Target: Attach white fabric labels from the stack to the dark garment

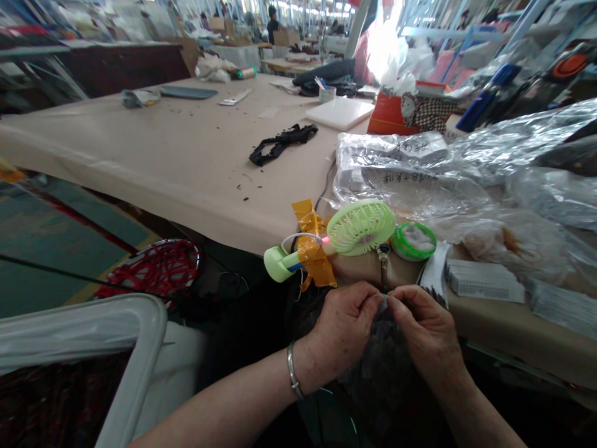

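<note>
My left hand (342,326), with a silver bangle at its wrist, is closed in a pinch at the table's front edge. Its fingertips almost meet those of my right hand (426,326), which pinches too. A small pale bit shows between them, too small to name. Below hangs a dark grey, semi-sheer heap (382,361) over my lap; whether it joins the pinched bit I cannot tell. Just beyond the hands, a light-green fan (361,227) is fixed with orange-brown tape (314,249). A green round tub (414,241) with white fluffy stuff stands right of the fan.
Stacks of printed labels (485,280) lie at right, near clear plastic bags (405,174). A black fabric strip (282,143) rests on the brown-covered table (186,168). Farther back are a white slab (340,113) and a red box (392,114). A white bin (156,348) stands lower left.
</note>
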Demonstrator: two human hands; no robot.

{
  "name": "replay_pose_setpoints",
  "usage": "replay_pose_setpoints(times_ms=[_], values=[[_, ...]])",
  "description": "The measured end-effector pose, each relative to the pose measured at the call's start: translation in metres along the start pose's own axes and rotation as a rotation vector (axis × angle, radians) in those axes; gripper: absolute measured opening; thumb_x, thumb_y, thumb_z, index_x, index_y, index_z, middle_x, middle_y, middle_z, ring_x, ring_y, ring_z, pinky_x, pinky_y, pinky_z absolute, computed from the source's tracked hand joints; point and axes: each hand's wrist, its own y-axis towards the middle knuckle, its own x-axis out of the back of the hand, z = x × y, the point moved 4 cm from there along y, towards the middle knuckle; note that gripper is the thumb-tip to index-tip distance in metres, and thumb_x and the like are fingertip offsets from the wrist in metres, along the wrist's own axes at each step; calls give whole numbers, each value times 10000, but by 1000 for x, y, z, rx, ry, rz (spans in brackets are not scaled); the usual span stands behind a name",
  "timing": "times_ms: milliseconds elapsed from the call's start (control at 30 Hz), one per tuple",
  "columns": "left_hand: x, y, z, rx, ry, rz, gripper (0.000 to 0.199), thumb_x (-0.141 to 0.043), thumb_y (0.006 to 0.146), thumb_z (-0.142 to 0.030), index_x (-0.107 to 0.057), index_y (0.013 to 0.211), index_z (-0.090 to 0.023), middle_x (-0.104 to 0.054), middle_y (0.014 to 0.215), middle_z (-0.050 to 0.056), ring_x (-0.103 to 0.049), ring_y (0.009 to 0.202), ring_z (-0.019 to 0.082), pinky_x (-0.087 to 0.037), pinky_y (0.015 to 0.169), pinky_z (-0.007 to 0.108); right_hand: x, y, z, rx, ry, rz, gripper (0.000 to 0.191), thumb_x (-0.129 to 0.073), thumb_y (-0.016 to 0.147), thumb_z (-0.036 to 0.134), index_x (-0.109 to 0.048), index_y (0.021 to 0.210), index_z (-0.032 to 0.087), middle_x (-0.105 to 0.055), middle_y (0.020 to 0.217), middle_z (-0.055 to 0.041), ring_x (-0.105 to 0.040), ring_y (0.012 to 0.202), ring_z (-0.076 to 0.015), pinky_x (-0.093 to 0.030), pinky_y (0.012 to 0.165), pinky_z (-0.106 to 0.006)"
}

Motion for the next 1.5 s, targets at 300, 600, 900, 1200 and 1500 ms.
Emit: replay_pose_setpoints(times_ms=[300,600,900,1200,1500], values=[[-2,5,5,-29,-6,6,212,-496,894,-224,-639,748,-165,-603,653,-28,-507,597,73,-365,576,174,0,0,3,65,-39,-9,121,-591,838,299,-594,773,197,-561,654,41,-506,565,-81,-423,534,-169],[-1,5,1,-46,30,-17,236,-494,891,-223,-612,696,-162,-561,610,-31,-488,577,75,-351,559,181,-3,0,4,109,-5,-73,107,-603,839,290,-615,784,199,-599,660,32,-542,588,-88,-456,555,-169],[4,-9,22,75,69,24,211,-505,888,-254,-696,838,-181,-695,761,21,-613,699,137,-445,661,221,38,-37,11,423,-390,3,38,-585,866,205,-614,864,229,-671,751,14,-652,669,-123,-515,637,-205],[-8,-17,43,157,138,97,198,-526,846,-215,-720,877,-188,-723,859,45,-646,814,179,-457,748,259,71,-12,-11,749,-1018,-184,445,-615,854,205,-534,1290,165,-641,1187,-129,-552,1137,-303,-452,986,-494],[-40,-20,25,323,-233,236,158,-532,792,-191,-658,702,-163,-631,661,3,-558,667,131,-415,643,231,89,-20,-7,773,-873,-228,252,-587,860,134,-676,1078,224,-712,1006,-61,-615,1032,-243,-508,907,-416]])
